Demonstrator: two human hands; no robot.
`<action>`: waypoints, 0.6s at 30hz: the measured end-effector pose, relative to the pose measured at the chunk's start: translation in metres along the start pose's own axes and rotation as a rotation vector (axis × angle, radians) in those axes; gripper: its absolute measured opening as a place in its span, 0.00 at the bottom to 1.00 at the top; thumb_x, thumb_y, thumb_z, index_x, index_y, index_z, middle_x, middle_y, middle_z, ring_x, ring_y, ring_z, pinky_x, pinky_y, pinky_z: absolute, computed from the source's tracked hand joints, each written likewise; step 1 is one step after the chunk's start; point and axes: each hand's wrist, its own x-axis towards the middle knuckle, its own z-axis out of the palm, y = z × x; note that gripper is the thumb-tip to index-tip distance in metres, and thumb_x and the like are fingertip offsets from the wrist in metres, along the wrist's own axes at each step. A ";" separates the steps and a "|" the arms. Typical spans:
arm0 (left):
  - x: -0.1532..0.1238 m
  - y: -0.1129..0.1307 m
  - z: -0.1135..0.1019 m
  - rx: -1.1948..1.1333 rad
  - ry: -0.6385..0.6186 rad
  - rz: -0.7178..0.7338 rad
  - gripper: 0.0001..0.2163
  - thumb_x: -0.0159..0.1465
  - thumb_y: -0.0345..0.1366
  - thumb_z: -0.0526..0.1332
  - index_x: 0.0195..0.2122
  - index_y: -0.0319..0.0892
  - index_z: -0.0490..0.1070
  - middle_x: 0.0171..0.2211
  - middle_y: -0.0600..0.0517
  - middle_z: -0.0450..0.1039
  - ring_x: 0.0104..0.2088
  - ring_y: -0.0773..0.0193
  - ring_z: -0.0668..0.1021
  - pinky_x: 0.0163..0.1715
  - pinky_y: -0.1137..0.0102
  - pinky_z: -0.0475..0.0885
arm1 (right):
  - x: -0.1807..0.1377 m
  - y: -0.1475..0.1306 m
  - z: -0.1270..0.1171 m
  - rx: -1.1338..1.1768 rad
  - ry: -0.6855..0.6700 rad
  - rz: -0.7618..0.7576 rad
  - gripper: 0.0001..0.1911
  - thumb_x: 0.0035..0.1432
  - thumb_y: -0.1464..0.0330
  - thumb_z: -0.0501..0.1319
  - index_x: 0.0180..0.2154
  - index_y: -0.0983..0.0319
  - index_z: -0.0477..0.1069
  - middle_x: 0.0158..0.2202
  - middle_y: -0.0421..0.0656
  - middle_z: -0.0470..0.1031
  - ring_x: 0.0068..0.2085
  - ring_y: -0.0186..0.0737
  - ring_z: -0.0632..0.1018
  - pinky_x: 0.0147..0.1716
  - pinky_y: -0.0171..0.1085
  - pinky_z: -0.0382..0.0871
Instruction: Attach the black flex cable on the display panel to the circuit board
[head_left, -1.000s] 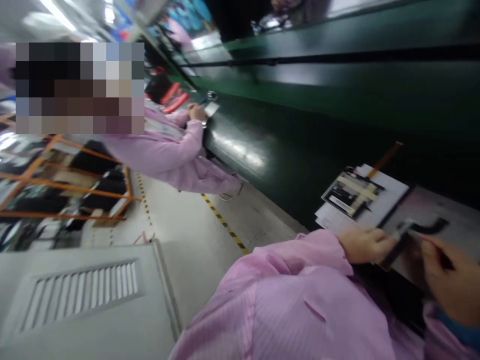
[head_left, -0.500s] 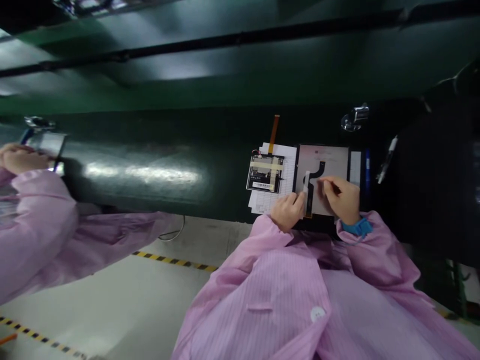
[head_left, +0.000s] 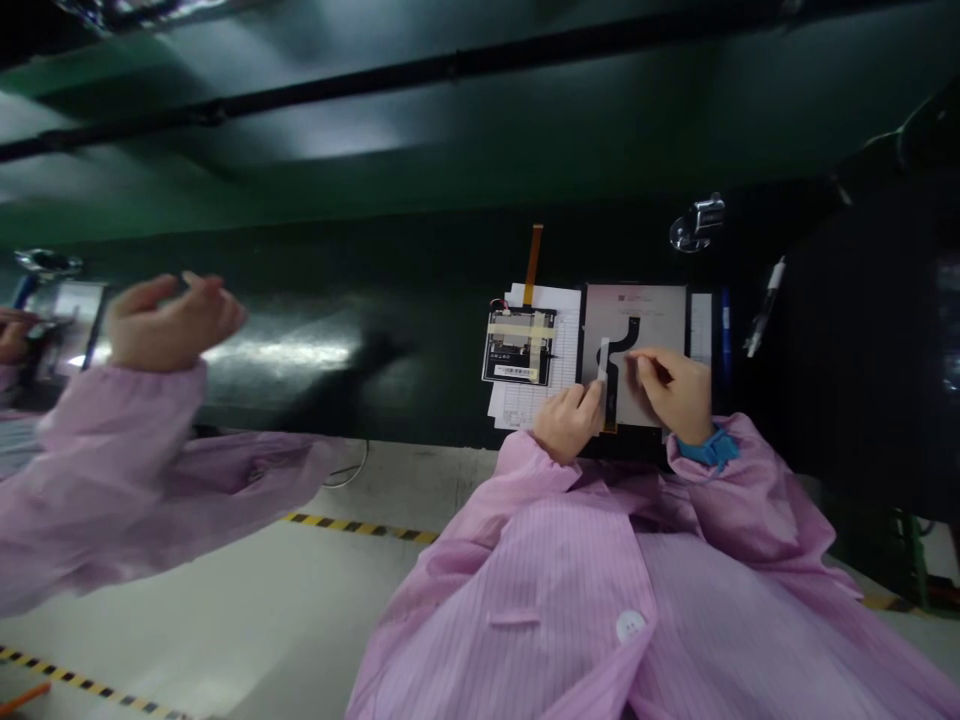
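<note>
My left hand [head_left: 564,422] is closed, pinching the lower end of a narrow white strip [head_left: 604,360] that stands up along the left side of a pale plate [head_left: 651,310]. On that plate lies a black curved flat cable [head_left: 627,335]. My right hand [head_left: 675,392] is closed in a pinch against the cable's middle; what its fingertips hold is hidden. A blue cuff shows at that wrist. Both hands touch the plate at the front edge of the dark green bench [head_left: 315,300].
Left of the plate, a black module [head_left: 517,347] crossed with tan tape lies on a white printed sheet [head_left: 564,310], an orange strip [head_left: 532,252] behind it. A metal clip [head_left: 694,222] is farther back. A co-worker's hand [head_left: 172,320] in a pink sleeve is raised at left.
The view swung from the aisle to the bench and now faces my hands. The co-worker's hand has lifted off the bench. My hands stay on the strip and cable.
</note>
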 end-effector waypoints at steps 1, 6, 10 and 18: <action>0.000 0.000 0.000 -0.005 -0.008 -0.004 0.14 0.70 0.32 0.52 0.48 0.42 0.77 0.25 0.52 0.71 0.25 0.66 0.74 0.25 0.69 0.64 | 0.000 0.001 0.000 -0.009 0.012 0.005 0.13 0.65 0.67 0.54 0.38 0.60 0.77 0.34 0.43 0.80 0.31 0.38 0.77 0.31 0.36 0.71; -0.002 -0.001 0.001 -0.030 -0.133 -0.047 0.15 0.70 0.32 0.52 0.51 0.43 0.76 0.27 0.51 0.71 0.26 0.66 0.73 0.26 0.70 0.64 | 0.009 0.006 0.005 -0.269 0.165 0.055 0.17 0.62 0.64 0.58 0.50 0.62 0.73 0.38 0.49 0.74 0.42 0.50 0.75 0.44 0.48 0.72; 0.000 -0.001 0.001 -0.049 -0.150 -0.046 0.15 0.70 0.32 0.52 0.51 0.42 0.76 0.27 0.50 0.71 0.26 0.66 0.73 0.26 0.70 0.65 | 0.026 0.005 0.010 -0.351 0.070 0.079 0.22 0.57 0.62 0.64 0.52 0.63 0.72 0.46 0.54 0.70 0.49 0.59 0.72 0.47 0.55 0.71; 0.001 -0.001 -0.002 -0.034 -0.137 -0.030 0.13 0.69 0.32 0.53 0.50 0.42 0.75 0.28 0.51 0.73 0.26 0.65 0.75 0.26 0.70 0.64 | 0.028 0.001 0.007 0.394 -0.063 0.138 0.13 0.55 0.70 0.62 0.45 0.61 0.72 0.43 0.45 0.76 0.42 0.42 0.78 0.45 0.44 0.74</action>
